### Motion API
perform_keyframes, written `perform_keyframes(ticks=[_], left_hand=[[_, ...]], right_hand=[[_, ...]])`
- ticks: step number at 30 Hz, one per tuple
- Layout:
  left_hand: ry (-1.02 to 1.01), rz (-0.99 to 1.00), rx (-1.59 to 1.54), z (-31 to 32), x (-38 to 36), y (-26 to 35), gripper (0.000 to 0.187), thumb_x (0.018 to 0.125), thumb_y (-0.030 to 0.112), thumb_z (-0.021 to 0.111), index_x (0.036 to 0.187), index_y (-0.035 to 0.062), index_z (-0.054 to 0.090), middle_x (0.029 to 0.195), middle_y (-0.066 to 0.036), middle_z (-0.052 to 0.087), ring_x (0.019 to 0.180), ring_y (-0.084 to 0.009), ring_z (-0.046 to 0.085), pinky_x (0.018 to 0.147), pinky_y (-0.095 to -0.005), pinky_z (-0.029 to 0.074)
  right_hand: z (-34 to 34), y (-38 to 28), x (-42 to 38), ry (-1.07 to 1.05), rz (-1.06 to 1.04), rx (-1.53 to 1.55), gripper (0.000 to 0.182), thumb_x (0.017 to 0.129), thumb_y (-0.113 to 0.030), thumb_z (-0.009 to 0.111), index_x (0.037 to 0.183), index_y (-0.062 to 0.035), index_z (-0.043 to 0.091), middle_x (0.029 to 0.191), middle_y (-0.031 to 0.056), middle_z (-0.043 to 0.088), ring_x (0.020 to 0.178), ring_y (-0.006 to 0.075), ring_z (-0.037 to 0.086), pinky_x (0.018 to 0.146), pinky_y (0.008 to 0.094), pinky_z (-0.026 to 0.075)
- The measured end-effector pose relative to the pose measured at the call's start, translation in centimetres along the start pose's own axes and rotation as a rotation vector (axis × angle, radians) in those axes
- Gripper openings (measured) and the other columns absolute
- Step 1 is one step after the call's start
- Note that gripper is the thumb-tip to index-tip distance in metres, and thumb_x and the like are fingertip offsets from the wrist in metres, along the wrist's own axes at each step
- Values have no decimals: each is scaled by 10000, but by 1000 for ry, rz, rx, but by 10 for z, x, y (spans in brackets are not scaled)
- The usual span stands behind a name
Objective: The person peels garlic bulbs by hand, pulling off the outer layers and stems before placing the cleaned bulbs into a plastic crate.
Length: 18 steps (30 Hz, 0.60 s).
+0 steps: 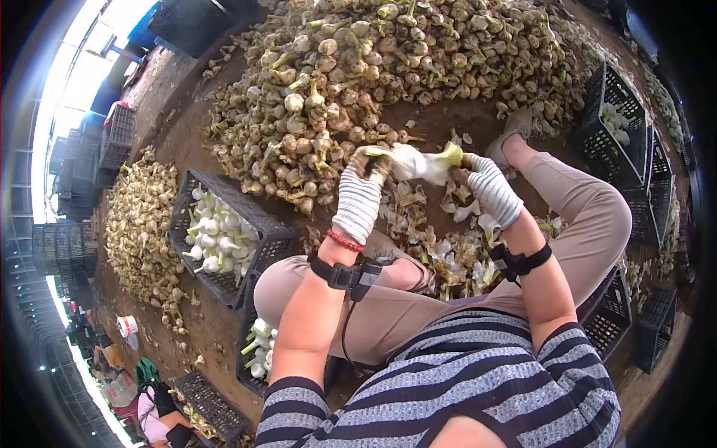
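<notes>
Between my two gloved hands is a whitish garlic bulb (409, 162) with a green stem part, somewhat blurred. My left hand (360, 190), in a striped glove with dirty fingertips, is closed on its left end. At the right end, the fingers of my right hand (489, 188) close on the pale green part. A large heap of unpeeled garlic (321, 97) lies just beyond my hands. Loose garlic skins (455, 254) litter the ground below them, between my legs.
To my left, a black crate (258, 224) holds cleaned white garlic bulbs (216, 233). Another crate with bulbs (260, 351) sits by my left arm. A smaller garlic heap (142, 231) lies farther left. More black crates (616, 123) line the right. A person (153, 414) is at lower left.
</notes>
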<state>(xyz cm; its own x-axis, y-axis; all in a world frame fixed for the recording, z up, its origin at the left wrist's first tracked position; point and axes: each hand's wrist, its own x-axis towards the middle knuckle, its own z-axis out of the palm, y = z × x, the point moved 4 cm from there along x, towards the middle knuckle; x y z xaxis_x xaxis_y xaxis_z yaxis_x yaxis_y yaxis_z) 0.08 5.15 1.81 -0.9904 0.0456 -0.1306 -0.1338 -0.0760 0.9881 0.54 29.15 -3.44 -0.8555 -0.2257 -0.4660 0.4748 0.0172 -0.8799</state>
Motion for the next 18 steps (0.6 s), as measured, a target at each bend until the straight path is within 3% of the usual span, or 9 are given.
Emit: perform_keyframes(ticks=[2, 3, 4, 5, 7, 8, 12, 13, 18], left_hand=[[90, -47, -194, -16, 5, 8, 151, 948, 200, 621, 1030, 73, 633, 892, 2, 639, 754, -75, 561, 651, -233, 468], [110, -8, -129, -25, 8, 9, 137, 954, 208, 613, 1009, 84, 626, 844, 19, 627, 692, -57, 551, 570, -216, 442], [79, -83, -137, -27, 4, 15, 140, 953, 201, 615, 1033, 88, 632, 896, 3, 640, 760, -72, 563, 654, -228, 465], [97, 47, -51, -24, 6, 16, 135, 953, 187, 614, 1031, 77, 628, 898, -2, 638, 743, -74, 553, 650, -228, 462], [85, 121, 92, -14, 2, 18, 118, 953, 139, 607, 1031, 52, 619, 948, -27, 641, 810, -100, 550, 736, -243, 467], [104, 270, 228, -10, 2, 20, 109, 950, 126, 606, 1027, 49, 617, 948, -40, 646, 867, -118, 560, 811, -266, 468], [5, 290, 239, -2, 1, 20, 93, 948, 93, 596, 1030, 55, 619, 978, -37, 641, 901, -126, 564, 844, -274, 462], [1, 357, 235, -2, -2, 23, 95, 960, 99, 579, 1033, 56, 622, 990, -31, 635, 907, -117, 561, 843, -263, 457], [-24, 284, 134, -14, -8, 21, 173, 956, 206, 612, 1065, 72, 634, 984, -18, 635, 890, -98, 557, 799, -257, 467]], right_hand=[[-42, 24, 22, 327, -226, -470, 264, 850, -2, 549, 1106, -7, 615, 834, 9, 629, 630, 84, 535, 610, 242, 486], [-57, 44, 31, 216, -141, -620, 274, 850, -39, 557, 1116, 2, 607, 871, 97, 639, 710, 178, 573, 676, 308, 492], [-66, 56, 39, 99, -57, -770, 293, 850, -76, 564, 1127, 12, 599, 908, 186, 648, 790, 272, 612, 742, 374, 498], [-39, 30, 19, 55, -154, -843, 339, 827, -66, 584, 1158, 5, 592, 1016, 185, 648, 762, 247, 605, 723, 366, 505], [15, -24, -15, -48, 1, -462, 560, 834, -43, 597, 1366, -48, 423, 1086, 92, 647, 845, 168, 615, 761, 328, 523], [21, -11, -1, -140, -113, -239, 633, 842, -48, 621, 1415, -73, 351, 1088, 69, 640, 910, 120, 586, 792, 288, 503], [65, -59, 3, -220, -405, -6, 376, 855, -99, 700, 1212, -63, 588, 1037, 7, 654, 884, 80, 560, 801, 256, 473], [61, -62, 5, -132, -327, -111, 243, 860, -110, 705, 1091, -56, 650, 994, -21, 662, 892, 75, 559, 794, 248, 467], [8, -29, 47, 56, -310, -98, 241, 820, -13, 571, 1052, -32, 630, 843, 20, 674, 769, 101, 576, 695, 282, 485]])
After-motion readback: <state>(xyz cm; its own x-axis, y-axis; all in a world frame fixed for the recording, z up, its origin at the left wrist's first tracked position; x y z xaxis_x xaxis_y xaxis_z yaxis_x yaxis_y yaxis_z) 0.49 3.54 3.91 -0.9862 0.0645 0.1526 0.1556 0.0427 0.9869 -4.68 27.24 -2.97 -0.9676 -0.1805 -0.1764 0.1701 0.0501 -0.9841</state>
